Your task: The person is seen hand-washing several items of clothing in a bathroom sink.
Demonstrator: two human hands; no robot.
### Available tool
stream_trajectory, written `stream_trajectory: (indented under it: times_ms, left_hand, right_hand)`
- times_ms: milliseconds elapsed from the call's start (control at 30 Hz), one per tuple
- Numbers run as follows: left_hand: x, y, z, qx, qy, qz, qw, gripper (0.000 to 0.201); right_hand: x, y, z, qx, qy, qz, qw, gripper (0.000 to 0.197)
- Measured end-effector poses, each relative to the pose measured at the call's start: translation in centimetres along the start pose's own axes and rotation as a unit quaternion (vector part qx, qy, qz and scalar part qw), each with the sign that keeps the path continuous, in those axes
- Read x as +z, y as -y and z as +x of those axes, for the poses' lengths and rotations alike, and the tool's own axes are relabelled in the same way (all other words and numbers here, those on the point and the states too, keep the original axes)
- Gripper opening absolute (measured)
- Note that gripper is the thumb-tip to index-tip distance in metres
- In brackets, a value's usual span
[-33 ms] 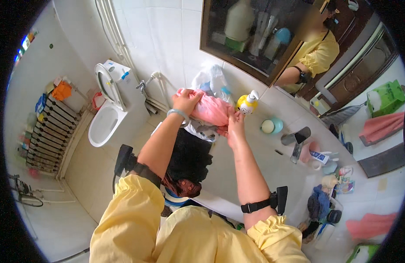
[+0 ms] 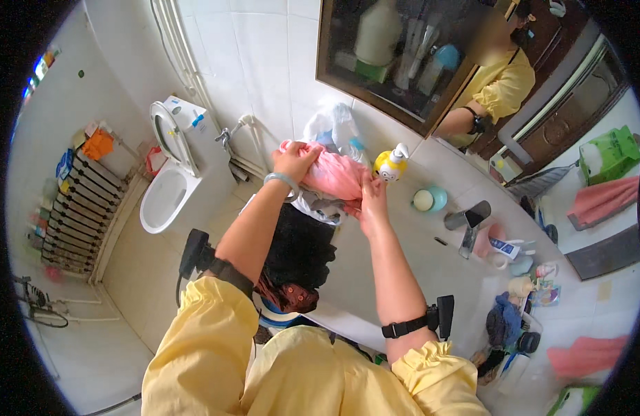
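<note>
A bunched pink cloth is stretched between my two hands above the left end of the white basin counter. My left hand, with a pale bangle at the wrist, closes on its left end. At the cloth's right end, my right hand pinches the fabric between thumb and fingers. Beneath it lie a white and grey cloth and a black garment draped over the counter's left edge. A yellow pump bottle stands just right of the pink cloth, and a clear plastic bag sits behind it.
A turquoise round container, a faucet and toiletries line the counter's back and right. Socks or small dark cloths lie far right. A mirrored cabinet hangs above. At the left is a toilet with its lid raised.
</note>
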State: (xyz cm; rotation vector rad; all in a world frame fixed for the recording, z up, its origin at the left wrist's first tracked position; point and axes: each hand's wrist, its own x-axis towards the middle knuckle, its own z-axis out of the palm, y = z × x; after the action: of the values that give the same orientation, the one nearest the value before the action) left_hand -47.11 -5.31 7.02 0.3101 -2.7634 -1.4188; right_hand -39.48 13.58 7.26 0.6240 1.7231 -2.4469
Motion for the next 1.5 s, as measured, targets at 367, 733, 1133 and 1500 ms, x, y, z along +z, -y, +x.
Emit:
stream_trajectory:
  times_ms: [367, 733, 1133, 1500]
  left_hand:
    - [-2.1, -1.3, -2.0, 0.082, 0.047, -0.061, 0.994, 0.095]
    - [-4.4, -0.4, -3.9, 0.075, 0.006, -0.067, 0.995, 0.102]
    - [-7.1, 11.9, -22.3, -0.293, 0.021, -0.294, 0.91, 0.106]
    - [-0.9, 10.0, -27.3, -0.262, -0.037, -0.255, 0.93, 0.104]
  right_hand:
    - [-1.4, -16.3, -3.2, -0.021, -0.091, -0.339, 0.936, 0.065]
    - [-5.5, -13.8, -4.7, 0.069, 0.095, -0.184, 0.976, 0.018]
    - [-2.1, -11.8, -7.0, -0.002, 0.105, -0.386, 0.916, 0.105]
    - [-7.2, -12.4, -10.0, 0.084, 0.225, -0.26, 0.935, 0.087]
